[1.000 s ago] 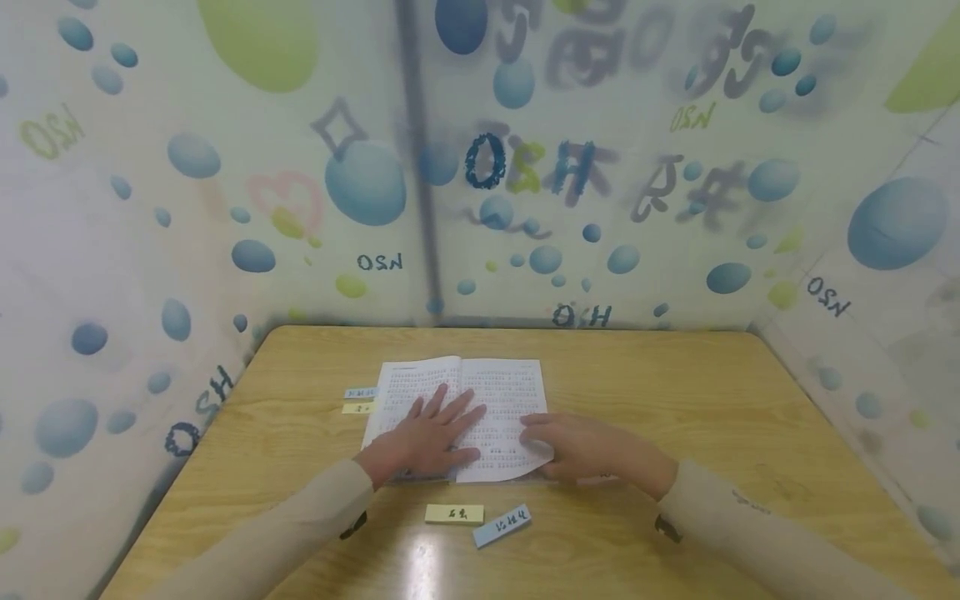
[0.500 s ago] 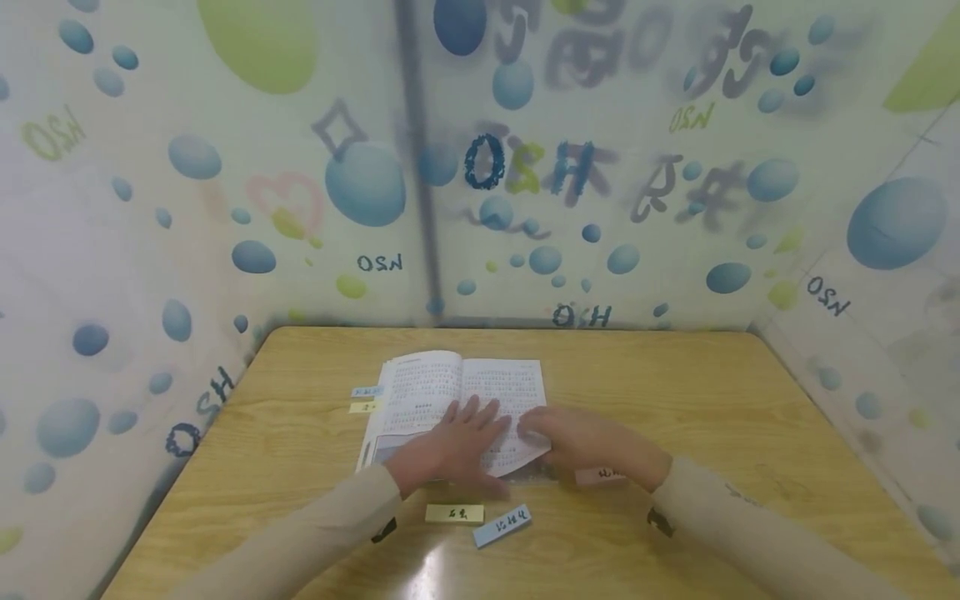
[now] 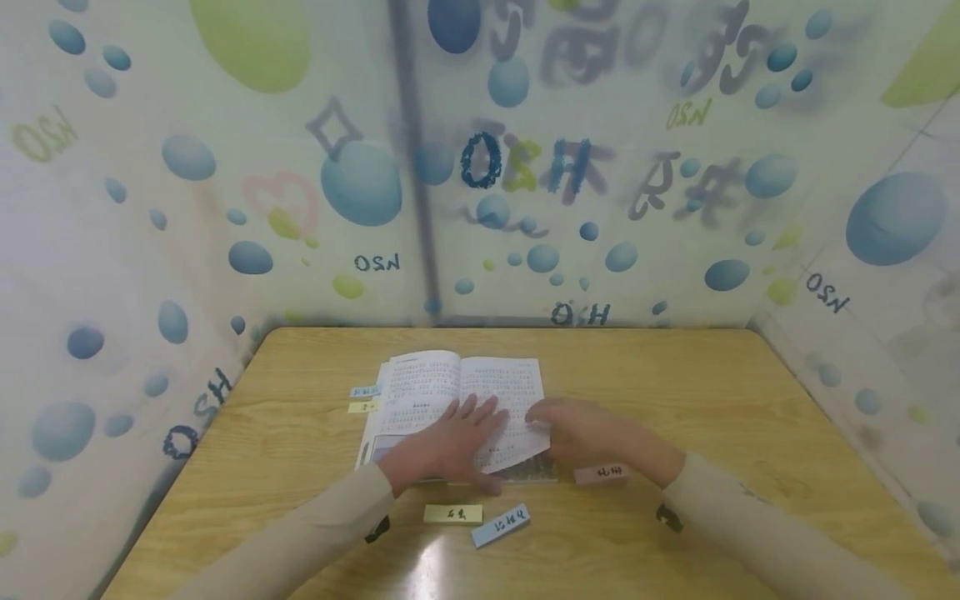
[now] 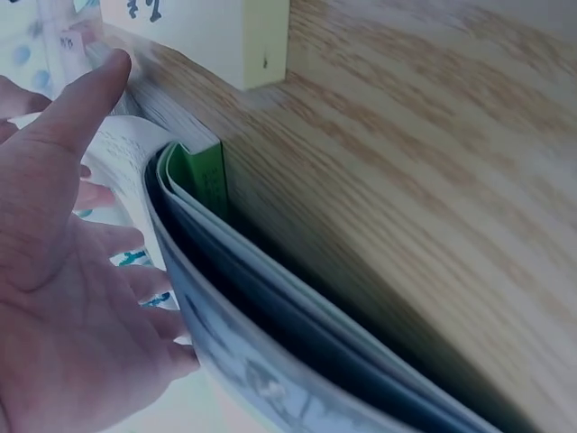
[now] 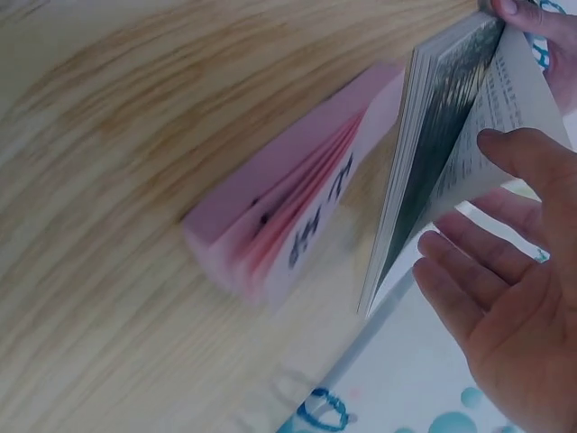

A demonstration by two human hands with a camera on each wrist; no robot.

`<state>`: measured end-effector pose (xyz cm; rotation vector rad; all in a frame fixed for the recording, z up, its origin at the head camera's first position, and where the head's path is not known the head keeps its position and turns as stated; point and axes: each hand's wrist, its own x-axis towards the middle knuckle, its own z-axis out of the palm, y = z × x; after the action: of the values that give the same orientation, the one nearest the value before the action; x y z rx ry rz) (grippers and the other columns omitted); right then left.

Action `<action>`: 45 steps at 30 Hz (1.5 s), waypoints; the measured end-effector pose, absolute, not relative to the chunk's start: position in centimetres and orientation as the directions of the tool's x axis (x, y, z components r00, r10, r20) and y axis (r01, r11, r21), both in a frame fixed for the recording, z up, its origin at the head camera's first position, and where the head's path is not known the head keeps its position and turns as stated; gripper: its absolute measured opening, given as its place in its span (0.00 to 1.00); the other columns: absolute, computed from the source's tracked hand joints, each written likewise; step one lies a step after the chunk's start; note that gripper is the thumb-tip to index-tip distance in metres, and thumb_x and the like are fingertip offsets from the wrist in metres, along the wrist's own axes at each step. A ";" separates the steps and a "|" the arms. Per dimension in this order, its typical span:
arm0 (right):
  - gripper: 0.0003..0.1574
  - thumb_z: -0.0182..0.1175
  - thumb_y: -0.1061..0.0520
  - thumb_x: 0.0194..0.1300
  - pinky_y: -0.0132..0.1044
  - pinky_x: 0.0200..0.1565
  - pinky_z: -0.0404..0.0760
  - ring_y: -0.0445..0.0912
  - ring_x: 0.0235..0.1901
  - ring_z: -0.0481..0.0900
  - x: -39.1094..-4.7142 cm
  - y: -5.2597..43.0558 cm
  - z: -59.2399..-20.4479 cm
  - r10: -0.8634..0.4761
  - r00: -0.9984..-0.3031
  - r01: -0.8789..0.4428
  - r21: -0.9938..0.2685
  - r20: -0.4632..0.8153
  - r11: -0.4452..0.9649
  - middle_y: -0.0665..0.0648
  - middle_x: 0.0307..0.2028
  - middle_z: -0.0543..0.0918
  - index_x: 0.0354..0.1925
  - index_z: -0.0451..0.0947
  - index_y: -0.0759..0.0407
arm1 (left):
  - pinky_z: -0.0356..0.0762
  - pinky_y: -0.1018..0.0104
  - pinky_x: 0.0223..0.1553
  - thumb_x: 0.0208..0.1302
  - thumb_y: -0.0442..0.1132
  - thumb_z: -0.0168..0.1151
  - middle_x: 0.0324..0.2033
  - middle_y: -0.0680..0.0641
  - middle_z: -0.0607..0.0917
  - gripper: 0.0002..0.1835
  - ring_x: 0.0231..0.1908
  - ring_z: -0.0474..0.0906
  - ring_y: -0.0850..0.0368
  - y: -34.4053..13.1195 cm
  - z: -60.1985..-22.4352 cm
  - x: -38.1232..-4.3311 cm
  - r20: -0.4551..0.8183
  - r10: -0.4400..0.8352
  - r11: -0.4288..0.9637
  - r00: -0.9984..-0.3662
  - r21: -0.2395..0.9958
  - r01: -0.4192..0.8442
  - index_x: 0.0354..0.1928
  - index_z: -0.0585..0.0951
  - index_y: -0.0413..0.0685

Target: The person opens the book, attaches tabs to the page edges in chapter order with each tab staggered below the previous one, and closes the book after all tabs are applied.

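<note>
Shifting rightward across the gutter over the last second, the left hand (image 3: pixel 452 444) now rests over the lower part of the right-hand page (image 3: pixel 516 387), palm down with its fingers relaxed and fairly straight, gripping nothing. The left-hand page (image 3: pixel 423 373), which it partly covered a second ago, has come into fuller view and bulges upward near the gutter. The right hand (image 3: pixel 583 433) pinches the lower outer edge of the right-hand page between thumb and fingers, and that corner stands higher than before, baring a dark picture page (image 5: pixel 462 95) beneath. Taken together, this looks like a leaf being turned, lifted at one side but not yet carried over. The book (image 3: pixel 442 400) lies spread on the wooden surface (image 3: pixel 675 392), behind a yellow sticky-note pad (image 3: pixel 453 513) and a blue sticky-note pad (image 3: pixel 501 526), with a pink sticky-note pad (image 5: pixel 288 203) just beside its near right corner. Its white pages carry dense rows of print too small to read, plus a bluish picture low on the left; a blue slip (image 3: pixel 365 391) and a yellow slip (image 3: pixel 362 407) jut from its left edge.
</note>
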<state>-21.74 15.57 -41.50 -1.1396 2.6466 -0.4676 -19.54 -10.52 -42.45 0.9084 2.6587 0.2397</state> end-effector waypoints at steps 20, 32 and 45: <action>0.33 0.68 0.55 0.68 0.49 0.57 0.78 0.54 0.57 0.79 -21.5 17.4 -42.3 -0.729 -0.685 -0.682 -0.346 -0.006 0.644 0.61 0.59 0.80 0.67 0.72 0.63 | 0.46 0.35 0.71 0.60 0.63 0.70 0.77 0.35 0.53 0.56 0.74 0.44 0.29 -13.8 -42.5 -19.8 -0.114 0.644 0.755 -0.756 0.255 0.605 0.79 0.55 0.41; 0.38 0.66 0.45 0.69 0.50 0.67 0.67 0.54 0.67 0.69 -20.8 15.6 -43.3 -0.738 -0.673 -0.702 -0.274 -0.049 0.658 0.61 0.70 0.70 0.69 0.70 0.60 | 0.45 0.36 0.71 0.64 0.65 0.62 0.78 0.35 0.48 0.54 0.75 0.40 0.31 -15.7 -42.9 -19.9 -0.052 0.614 0.771 -0.788 0.256 0.584 0.79 0.53 0.36; 0.42 0.65 0.39 0.68 0.51 0.70 0.61 0.56 0.72 0.60 -20.2 15.2 -43.6 -0.751 -0.657 -0.700 -0.313 -0.068 0.641 0.61 0.75 0.61 0.72 0.68 0.56 | 0.45 0.36 0.71 0.57 0.69 0.67 0.75 0.28 0.55 0.60 0.75 0.43 0.30 -19.6 -42.6 -19.4 -0.026 0.317 0.808 -0.948 0.530 0.256 0.79 0.54 0.39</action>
<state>-20.23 15.16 -43.59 -1.1929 2.6686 -0.3878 -19.44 -19.55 -42.63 0.4579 2.8790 0.8193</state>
